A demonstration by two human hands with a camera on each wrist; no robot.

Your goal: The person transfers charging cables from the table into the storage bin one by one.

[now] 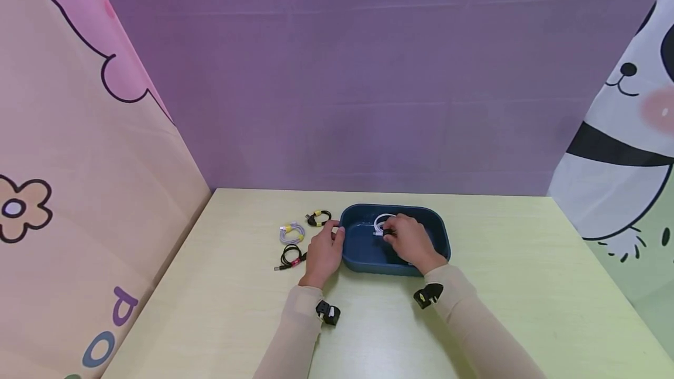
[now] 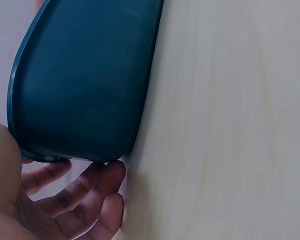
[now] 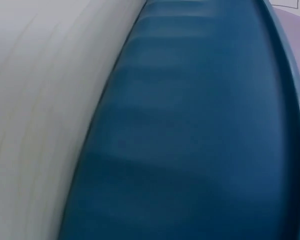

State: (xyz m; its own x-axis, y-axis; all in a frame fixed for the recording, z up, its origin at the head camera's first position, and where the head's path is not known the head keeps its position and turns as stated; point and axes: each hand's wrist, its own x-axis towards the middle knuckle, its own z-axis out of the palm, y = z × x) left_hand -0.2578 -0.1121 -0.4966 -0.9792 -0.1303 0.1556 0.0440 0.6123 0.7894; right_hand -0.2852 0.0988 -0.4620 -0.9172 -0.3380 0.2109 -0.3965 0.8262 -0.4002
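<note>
A dark blue plastic bin [image 1: 368, 266] stands on the table. My left hand [image 1: 324, 256] holds its left end; in the left wrist view the fingers [image 2: 110, 175] bend against the outer wall of the bin [image 2: 90, 90], and the thumb side is at the rim. Inside the bin, my right hand [image 1: 413, 241] pinches a coiled white cable [image 1: 378, 226], with a small dark piece beside the fingertips. Only the bin's outer side [image 3: 190, 125] fills the right wrist view, so that hand is hidden there.
Left of the bin lie three coiled cables: a black one with yellow ties [image 1: 319, 219], a pale one with yellow ties [image 1: 292, 233] and a black one with a red tie [image 1: 289, 258]. A purple backdrop [image 1: 342, 104] rises behind the table [image 1: 500, 262].
</note>
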